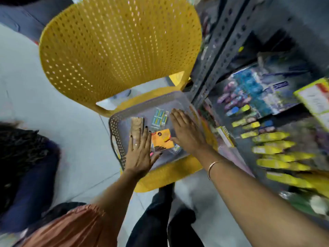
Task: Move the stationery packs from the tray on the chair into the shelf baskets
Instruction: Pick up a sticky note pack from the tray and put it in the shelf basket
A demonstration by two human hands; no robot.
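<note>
A grey perforated tray (pixel 114 129) rests on the seat of a yellow chair (pixel 121 49). Inside it lie a brown pack (pixel 136 124), a teal-striped pack (pixel 159 118) and an orange pack (pixel 162 140). My left hand (pixel 139 150) hovers flat over the tray's near left part, fingers spread above the brown pack. My right hand (pixel 186 131) is flat and open over the tray's right side, its thumb at the orange pack's edge. Neither hand grips anything.
A grey metal shelf (pixel 219 50) stands right of the chair, filled with blurred packs, among them yellow ones (pixel 277 150) and blue-purple ones (pixel 249 97). Another person's dark clothing (pixel 26 166) is at the left. The floor is pale tile.
</note>
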